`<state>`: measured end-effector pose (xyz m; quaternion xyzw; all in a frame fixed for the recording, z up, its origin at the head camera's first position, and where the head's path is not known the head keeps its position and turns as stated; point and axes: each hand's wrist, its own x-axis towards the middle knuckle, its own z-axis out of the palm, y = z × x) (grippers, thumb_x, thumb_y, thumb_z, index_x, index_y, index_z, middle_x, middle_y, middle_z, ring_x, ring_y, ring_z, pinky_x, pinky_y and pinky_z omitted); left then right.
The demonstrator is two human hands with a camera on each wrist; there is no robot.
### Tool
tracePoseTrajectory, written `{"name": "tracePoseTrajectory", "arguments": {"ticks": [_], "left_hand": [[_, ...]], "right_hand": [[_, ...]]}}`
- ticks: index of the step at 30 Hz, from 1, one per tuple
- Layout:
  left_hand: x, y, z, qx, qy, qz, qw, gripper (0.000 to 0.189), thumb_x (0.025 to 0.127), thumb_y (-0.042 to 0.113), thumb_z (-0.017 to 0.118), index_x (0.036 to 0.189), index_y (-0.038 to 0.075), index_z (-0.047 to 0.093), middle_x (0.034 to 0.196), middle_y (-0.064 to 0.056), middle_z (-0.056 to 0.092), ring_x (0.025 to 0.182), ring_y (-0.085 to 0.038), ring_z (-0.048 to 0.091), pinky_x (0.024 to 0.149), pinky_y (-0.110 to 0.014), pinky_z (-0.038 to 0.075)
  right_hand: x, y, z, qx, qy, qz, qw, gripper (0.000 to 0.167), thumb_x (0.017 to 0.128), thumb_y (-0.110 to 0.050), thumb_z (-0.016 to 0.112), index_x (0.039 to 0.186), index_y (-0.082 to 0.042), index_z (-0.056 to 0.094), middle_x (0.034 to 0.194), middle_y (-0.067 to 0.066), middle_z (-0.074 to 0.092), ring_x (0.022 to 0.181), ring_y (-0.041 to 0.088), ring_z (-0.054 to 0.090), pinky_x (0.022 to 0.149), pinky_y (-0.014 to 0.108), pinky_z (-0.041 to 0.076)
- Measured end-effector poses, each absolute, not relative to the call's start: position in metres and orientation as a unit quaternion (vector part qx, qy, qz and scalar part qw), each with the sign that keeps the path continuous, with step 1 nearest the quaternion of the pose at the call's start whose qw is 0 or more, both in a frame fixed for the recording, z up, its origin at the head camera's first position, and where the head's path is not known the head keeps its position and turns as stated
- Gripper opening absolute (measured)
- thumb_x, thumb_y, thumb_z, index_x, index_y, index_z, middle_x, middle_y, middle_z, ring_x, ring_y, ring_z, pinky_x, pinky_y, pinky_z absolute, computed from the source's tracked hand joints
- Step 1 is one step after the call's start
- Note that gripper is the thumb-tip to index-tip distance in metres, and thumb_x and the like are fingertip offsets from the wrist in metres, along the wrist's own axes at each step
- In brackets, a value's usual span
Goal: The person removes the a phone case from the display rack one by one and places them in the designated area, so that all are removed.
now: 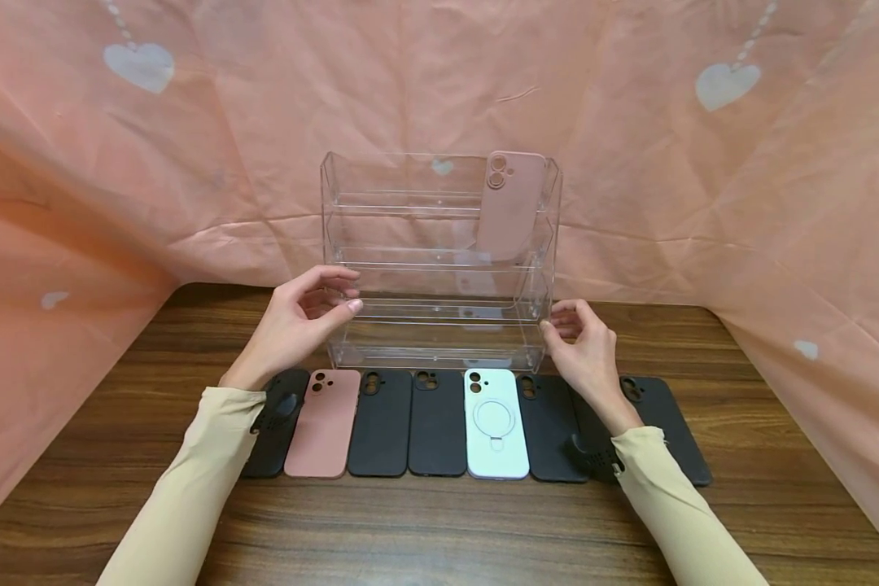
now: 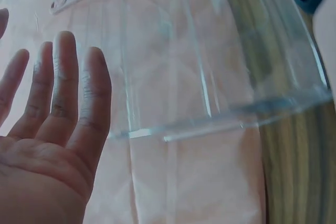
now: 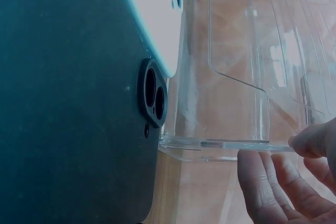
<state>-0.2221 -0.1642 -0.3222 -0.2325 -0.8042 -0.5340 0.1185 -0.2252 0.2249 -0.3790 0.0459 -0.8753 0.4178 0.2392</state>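
Observation:
A clear acrylic tiered rack (image 1: pixel 439 358) stands on the table, with a pink phone case (image 1: pixel 513 203) leaning upright at its upper right. My right hand (image 1: pixel 586 350) pinches the rack's right side; in the right wrist view the thumb (image 3: pixel 310 142) lies inside that panel and the fingers (image 3: pixel 257 184) outside. Near the rack's left side, my left hand (image 1: pixel 286 325) holds nothing, its fingers extended and apart in the left wrist view. In front of the rack lies a row of phone cases, including a pink case (image 1: pixel 322 431), a white case (image 1: pixel 496 464) with a ring, and several black cases (image 1: pixel 437 431).
The wooden table (image 1: pixel 439 529) extends in front of the row. A pink cloth (image 1: pixel 630 163) printed with white hearts hangs behind and along both sides. My left wrist is over the leftmost black case (image 1: pixel 267 460); another black case (image 1: pixel 674 439) lies right of my right wrist.

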Motion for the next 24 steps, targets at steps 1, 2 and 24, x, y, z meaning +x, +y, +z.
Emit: {"name": "tracePoseTrajectory", "arguments": {"ticks": [1,2,24], "left_hand": [[-0.224,-0.161,-0.321,-0.236,-0.801,-0.538,0.117,0.036,0.094,0.014,0.073,0.13,0.016,0.065,0.115,-0.012,0.069,0.096,-0.013,0.069,0.078,-0.022,0.058],[-0.225,-0.158,-0.319,-0.24,-0.797,-0.542,0.116,0.037,0.094,0.014,0.073,0.13,0.015,0.065,0.115,-0.012,0.068,0.096,-0.014,0.07,0.078,-0.023,0.058],[-0.25,-0.098,-0.301,-0.261,-0.73,-0.611,0.161,0.036,0.092,0.011,0.075,0.126,0.01,0.066,0.112,-0.018,0.067,0.098,-0.017,0.069,0.082,-0.028,0.06]], "right_hand": [[-0.225,0.225,-0.379,0.046,-0.875,0.418,0.239,0.023,0.093,-0.008,0.07,0.115,-0.002,0.064,0.103,0.019,0.075,0.09,0.034,0.076,0.067,0.001,0.043],[-0.225,0.225,-0.379,0.047,-0.875,0.419,0.24,0.023,0.093,-0.008,0.07,0.115,-0.002,0.064,0.103,0.019,0.075,0.09,0.034,0.076,0.068,0.001,0.043],[-0.223,0.224,-0.38,0.054,-0.874,0.416,0.246,0.023,0.093,-0.007,0.07,0.114,-0.002,0.064,0.102,0.019,0.075,0.089,0.034,0.076,0.069,-0.001,0.042]]}}
